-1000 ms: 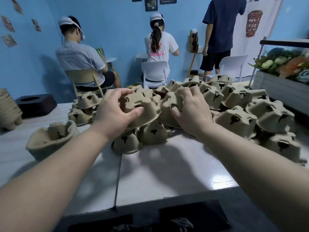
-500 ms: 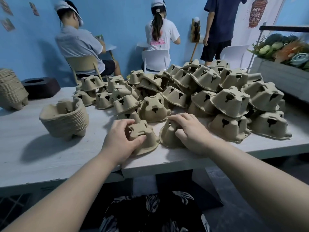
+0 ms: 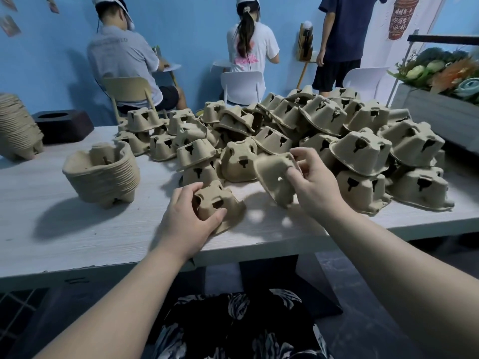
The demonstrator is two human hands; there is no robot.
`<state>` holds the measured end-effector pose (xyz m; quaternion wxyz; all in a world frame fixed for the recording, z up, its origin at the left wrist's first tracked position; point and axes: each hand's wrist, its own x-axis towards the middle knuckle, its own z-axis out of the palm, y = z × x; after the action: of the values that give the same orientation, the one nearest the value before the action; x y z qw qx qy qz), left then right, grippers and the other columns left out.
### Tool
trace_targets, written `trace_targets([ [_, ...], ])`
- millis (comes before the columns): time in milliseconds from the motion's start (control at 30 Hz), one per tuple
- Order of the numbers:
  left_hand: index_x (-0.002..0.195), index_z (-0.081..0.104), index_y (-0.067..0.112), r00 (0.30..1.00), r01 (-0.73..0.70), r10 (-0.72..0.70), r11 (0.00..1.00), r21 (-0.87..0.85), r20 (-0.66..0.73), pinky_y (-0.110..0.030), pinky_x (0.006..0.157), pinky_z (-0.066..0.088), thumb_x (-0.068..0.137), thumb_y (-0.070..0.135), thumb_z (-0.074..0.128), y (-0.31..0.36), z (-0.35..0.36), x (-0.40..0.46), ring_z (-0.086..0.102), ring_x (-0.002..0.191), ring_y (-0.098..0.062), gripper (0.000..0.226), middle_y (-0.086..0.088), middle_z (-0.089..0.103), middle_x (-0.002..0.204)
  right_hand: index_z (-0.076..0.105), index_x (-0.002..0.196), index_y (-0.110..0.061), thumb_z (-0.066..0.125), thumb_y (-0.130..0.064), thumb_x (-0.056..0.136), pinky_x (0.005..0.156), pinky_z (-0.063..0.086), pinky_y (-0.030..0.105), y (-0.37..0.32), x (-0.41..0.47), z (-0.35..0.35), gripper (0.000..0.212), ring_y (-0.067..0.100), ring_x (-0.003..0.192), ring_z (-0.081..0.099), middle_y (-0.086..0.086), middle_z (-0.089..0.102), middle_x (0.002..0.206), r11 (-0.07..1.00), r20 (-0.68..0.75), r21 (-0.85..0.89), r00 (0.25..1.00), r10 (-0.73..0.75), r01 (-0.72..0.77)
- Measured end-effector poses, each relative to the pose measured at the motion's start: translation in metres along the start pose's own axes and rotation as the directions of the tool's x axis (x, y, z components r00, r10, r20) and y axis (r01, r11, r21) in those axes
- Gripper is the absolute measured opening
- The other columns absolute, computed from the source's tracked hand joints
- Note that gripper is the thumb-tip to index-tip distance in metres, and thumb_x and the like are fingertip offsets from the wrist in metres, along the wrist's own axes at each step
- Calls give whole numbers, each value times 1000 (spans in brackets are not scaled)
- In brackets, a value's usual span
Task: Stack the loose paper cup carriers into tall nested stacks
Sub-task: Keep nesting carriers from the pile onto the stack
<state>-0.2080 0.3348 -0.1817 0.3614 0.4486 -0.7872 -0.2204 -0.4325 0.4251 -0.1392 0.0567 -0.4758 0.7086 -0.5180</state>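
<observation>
On the desk (image 3: 77,237), seen from the head camera, sits a big heap of loose carriers (image 3: 305,130). They are brown paper cup holders, almost all lying upside down, and they fill the middle and right side of the desk.

Near the front edge, the left hand (image 3: 186,226) grips one upside-down carrier (image 3: 220,206) that rests on the desk. Its fingers and thumb curl round the carrier's near side. Just to the right, the right hand (image 3: 315,182) pinches a second carrier (image 3: 274,174) by its rim. That one is tipped up on its side and looks lifted off the desk, though I cannot tell if a corner touches down. The two held carriers are close but apart.

To the left stands a short nested stack (image 3: 103,174), open side up, well apart from both hands. Farther left, at the edge of the view, is a taller stack (image 3: 18,125), only partly in sight. A dark block with a round hole (image 3: 63,124) sits behind it.

So I think the job has only just got going. Two stacks are started, but most carriers, dozens of them, are loose in the heap. The two in the hands most likely need turning over and then dropping into the short stack.

Behind the desk, three people face away by a blue wall (image 3: 197,29).
</observation>
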Motion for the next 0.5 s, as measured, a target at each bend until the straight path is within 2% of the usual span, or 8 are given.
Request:
trace_targets([
  [67, 133, 50, 21, 1000, 4, -4, 1000, -1, -12, -17, 85, 30, 75, 37, 80, 0, 0, 0, 43, 103, -4, 67, 4, 47, 127, 52, 108, -42, 57, -17, 89, 90, 48, 45, -1, -2, 0, 32, 15, 85, 57, -6, 58, 87, 964, 42, 243, 994, 104, -112],
  [133, 131, 50, 20, 1000, 7, -7, 1000, 4, -22, -19, 85, 32, 75, 36, 80, 0, -1, 0, 43, 102, -6, 66, 3, 47, 125, 52, 105, -52, 57, -19, 84, 91, 49, 51, 4, -8, -1, 40, 19, 89, 60, -6, 58, 88, 932, 104, 322, 984, 143, -169],
  [167, 131, 51, 20, 1000, 7, -7, 1000, 4, -27, -20, 85, 32, 75, 36, 80, 1, -1, 0, 43, 102, -7, 65, 2, 47, 124, 52, 106, -52, 58, -19, 84, 91, 50, 50, 8, -11, -1, 40, 19, 90, 61, -7, 59, 88, 940, 124, 291, 982, 145, -175],
  [267, 130, 50, 20, 999, 10, -10, 1000, 3, -32, -21, 86, 33, 75, 36, 81, 2, 0, 0, 43, 102, -8, 65, 1, 47, 125, 51, 108, -34, 61, -16, 87, 89, 51, 40, 18, -19, -4, 29, 12, 89, 59, -3, 58, 95, 980, 98, 145, 988, 123, -136],
  [333, 131, 50, 20, 1000, 20, -20, 1000, 8, -18, -23, 86, 33, 75, 37, 80, 1, -1, -1, 45, 103, -10, 65, 1, 47, 126, 50, 104, -29, 61, -15, 83, 90, 49, 37, 22, -21, -5, 28, 16, 101, 58, 4, 54, 110, 995, 74, 26, 993, 93, -95],
  [400, 131, 49, 20, 1000, 23, -23, 1000, 11, -12, -24, 87, 33, 75, 37, 80, 2, -1, -1, 49, 108, -15, 65, 0, 48, 126, 47, 106, -26, 60, -10, 80, 88, 46, 30, 26, -24, -3, 33, 16, 108, 53, 4, 47, 116, 997, 44, -39, 997, 62, -60],
  [500, 131, 49, 21, 1000, 29, -29, 999, 12, 0, -24, 87, 34, 76, 37, 79, 3, -1, -2, 48, 109, -14, 65, 0, 48, 127, 45, 119, -18, 65, -6, 75, 88, 38, 22, 27, -27, -2, 50, 16, 114, 47, 2, 42, 122, 995, -97, -94, 995, -28, 19],
])
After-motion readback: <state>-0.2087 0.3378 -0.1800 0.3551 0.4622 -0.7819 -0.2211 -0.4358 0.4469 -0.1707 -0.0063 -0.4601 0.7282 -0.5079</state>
